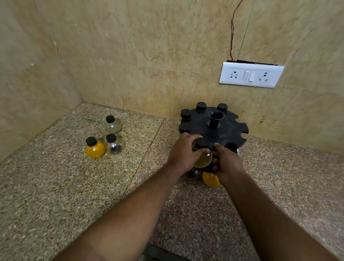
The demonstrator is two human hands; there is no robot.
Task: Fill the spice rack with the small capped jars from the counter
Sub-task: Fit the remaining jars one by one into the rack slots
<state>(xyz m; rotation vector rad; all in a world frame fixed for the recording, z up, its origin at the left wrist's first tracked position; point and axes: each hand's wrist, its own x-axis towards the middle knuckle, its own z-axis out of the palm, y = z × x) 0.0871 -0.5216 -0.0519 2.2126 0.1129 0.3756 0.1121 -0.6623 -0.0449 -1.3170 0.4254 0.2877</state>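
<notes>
A round black spice rack (227, 130) with notched slots stands on the counter by the back wall. Several black-capped jars hang in its rear and left slots. At the rack's front edge, my left hand (184, 152) and my right hand (227, 163) both grip a clear jar with a black cap (203, 144). Below it on a lower tier sit a yellow jar (210, 179) and a dark clear jar (193, 173). Three loose jars stand to the left on the counter: a yellow one (95, 148) and two clear ones (115, 145) (112, 124).
The speckled granite counter (68, 185) meets beige tiled walls at the back and left. A white socket plate (251, 75) with a thin wire above it is on the back wall, right of the rack. The rack's right-side slots are empty.
</notes>
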